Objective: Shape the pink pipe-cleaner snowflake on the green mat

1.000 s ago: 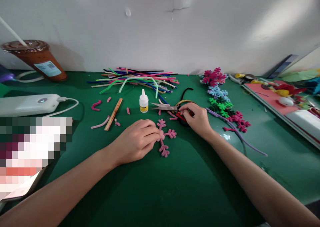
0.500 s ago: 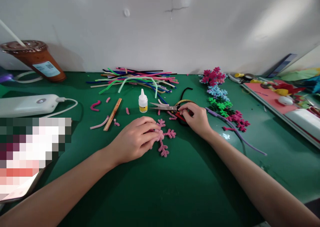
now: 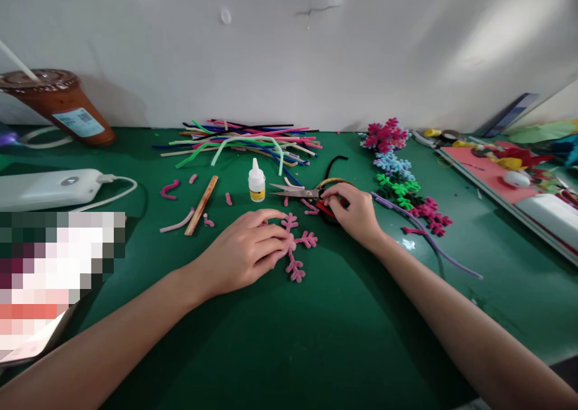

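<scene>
Your left hand (image 3: 246,250) is staying put, fingers pressing the one pink fuzzy snowflake (image 3: 295,245) flat on the green table (image 3: 316,338), just as it was a moment ago. Your right hand (image 3: 354,212) is still closing on the handles of the one pair of scissors (image 3: 300,192), not lifting them yet. You are also looking at one glue bottle (image 3: 256,182) and one wooden stick (image 3: 201,205).

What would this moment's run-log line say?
left hand: pressing pink pipe-cleaner snowflake on green table | right hand: on scissors handles | glue bottle: upright, untouched
</scene>
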Tool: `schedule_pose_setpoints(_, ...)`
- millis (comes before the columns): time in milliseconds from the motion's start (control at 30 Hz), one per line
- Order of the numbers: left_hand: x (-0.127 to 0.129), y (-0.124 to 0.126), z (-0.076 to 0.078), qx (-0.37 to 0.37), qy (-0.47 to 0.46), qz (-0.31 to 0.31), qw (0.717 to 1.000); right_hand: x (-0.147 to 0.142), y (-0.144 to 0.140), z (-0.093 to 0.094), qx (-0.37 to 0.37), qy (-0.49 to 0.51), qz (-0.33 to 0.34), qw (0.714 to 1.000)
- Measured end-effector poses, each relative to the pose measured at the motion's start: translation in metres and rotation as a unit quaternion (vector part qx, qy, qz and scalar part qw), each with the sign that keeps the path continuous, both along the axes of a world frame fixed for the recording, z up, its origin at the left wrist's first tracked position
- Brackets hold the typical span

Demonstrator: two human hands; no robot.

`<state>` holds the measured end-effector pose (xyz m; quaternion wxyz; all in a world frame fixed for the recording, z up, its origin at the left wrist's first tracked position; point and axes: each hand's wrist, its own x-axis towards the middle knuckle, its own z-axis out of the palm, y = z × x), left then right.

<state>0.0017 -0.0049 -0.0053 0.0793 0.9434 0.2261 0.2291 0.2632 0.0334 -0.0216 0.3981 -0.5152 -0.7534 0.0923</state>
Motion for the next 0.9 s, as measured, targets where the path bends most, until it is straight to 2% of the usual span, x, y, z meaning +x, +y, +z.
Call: schedule_pose_setpoints(900,0.0013,-0.0001,0.0021,-0.015,-0.001,-0.011,1.0,-0.0008,0.0,0.0008,0.005,-0.002,-0.006,1.0)
